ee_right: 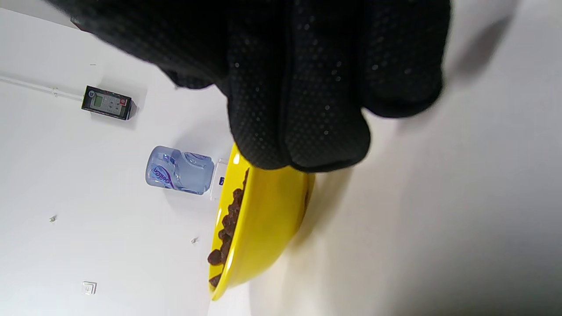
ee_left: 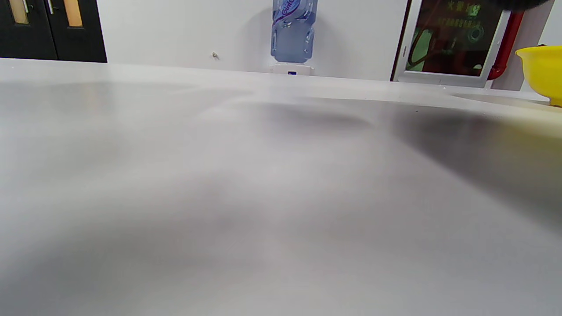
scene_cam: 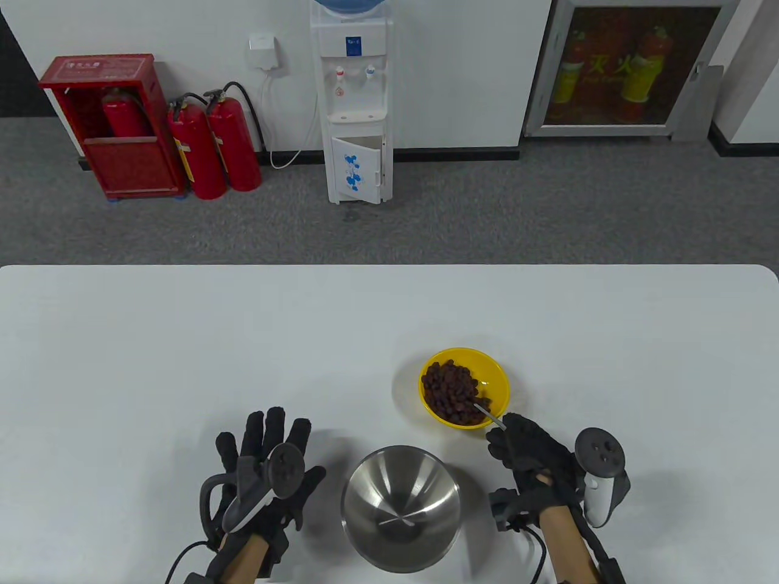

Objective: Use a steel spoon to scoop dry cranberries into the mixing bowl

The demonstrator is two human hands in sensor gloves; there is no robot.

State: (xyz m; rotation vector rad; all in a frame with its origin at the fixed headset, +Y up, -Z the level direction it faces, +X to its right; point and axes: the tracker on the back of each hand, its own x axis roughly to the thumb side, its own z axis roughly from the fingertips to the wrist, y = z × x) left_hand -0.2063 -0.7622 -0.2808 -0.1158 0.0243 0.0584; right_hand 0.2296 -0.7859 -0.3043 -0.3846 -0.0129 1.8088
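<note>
A yellow bowl (scene_cam: 496, 377) holds a heap of dark red dry cranberries (scene_cam: 449, 390). My right hand (scene_cam: 524, 449) grips the handle of a steel spoon (scene_cam: 489, 415); the spoon's tip is down among the cranberries at the bowl's near right. An empty steel mixing bowl (scene_cam: 400, 508) stands at the table's front, between my hands. My left hand (scene_cam: 268, 462) rests flat on the table, fingers spread, left of the steel bowl and holding nothing. The right wrist view shows my gloved fingers (ee_right: 307, 87) over the yellow bowl (ee_right: 263, 228) with cranberries (ee_right: 226, 232) at its rim. The left wrist view shows the yellow bowl's edge (ee_left: 542, 70).
The white table (scene_cam: 182, 340) stretches wide to the left and back. Beyond it on the floor stand a water dispenser (scene_cam: 356, 103) and red fire extinguishers (scene_cam: 213, 146).
</note>
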